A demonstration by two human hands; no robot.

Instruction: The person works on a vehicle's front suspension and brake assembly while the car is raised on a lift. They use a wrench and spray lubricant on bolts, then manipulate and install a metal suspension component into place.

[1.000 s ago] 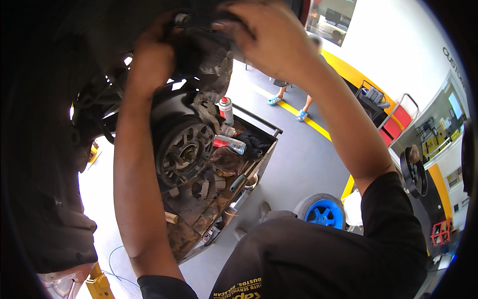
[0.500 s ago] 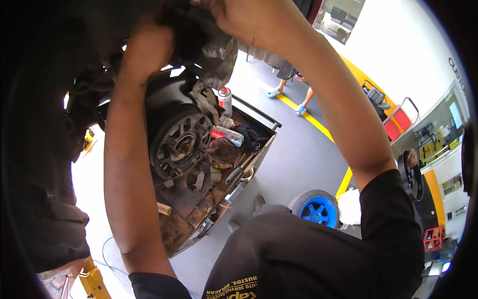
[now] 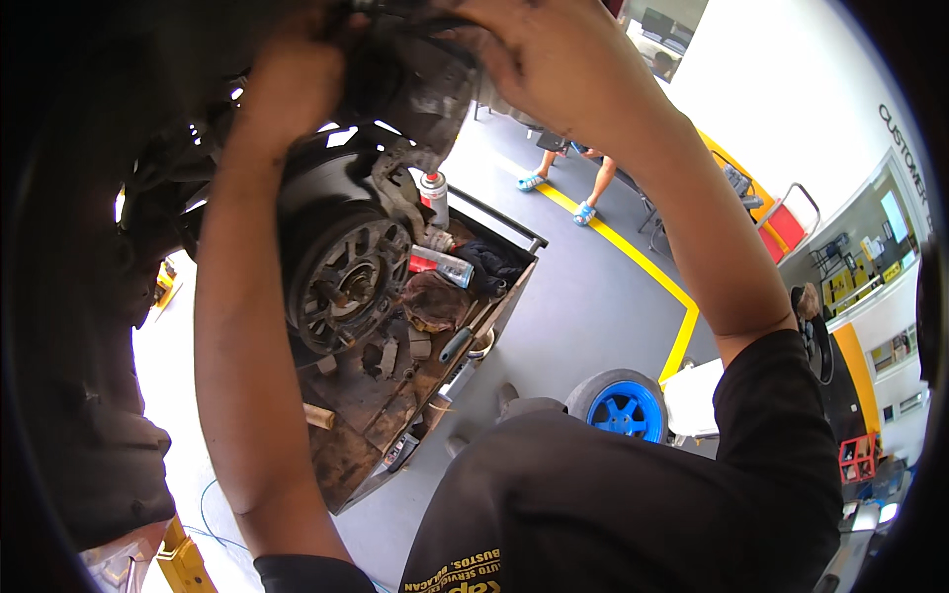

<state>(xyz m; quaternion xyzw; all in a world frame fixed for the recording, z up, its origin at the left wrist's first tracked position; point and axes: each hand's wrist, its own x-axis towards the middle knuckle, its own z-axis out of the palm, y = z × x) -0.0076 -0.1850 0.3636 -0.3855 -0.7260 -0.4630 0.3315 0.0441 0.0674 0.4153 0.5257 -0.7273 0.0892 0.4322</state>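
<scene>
Dark car parts [image 3: 435, 94] block the view, so I can't tell what the left hand [image 3: 294, 79] and right hand [image 3: 539, 54] hold, with a spray can [image 3: 436, 201] on the tabletop [image 3: 338, 445].

Both arms are raised: the left hand [image 3: 295, 79] is up against dark metal car parts [image 3: 425, 94], and the right hand [image 3: 529, 49] curls beside them, its grip hard to make out from here. Below, a spoked black round part [image 3: 348, 287] sits on a grimy tool cart [image 3: 341, 450], near a red-capped aerosol can [image 3: 434, 201] and a brown rag [image 3: 437, 301]. A blue-rimmed wheel [image 3: 623, 410] lies on the grey floor [image 3: 554, 296], and someone in blue sandals [image 3: 584, 213] has their feet by the yellow line [image 3: 643, 259].
</scene>
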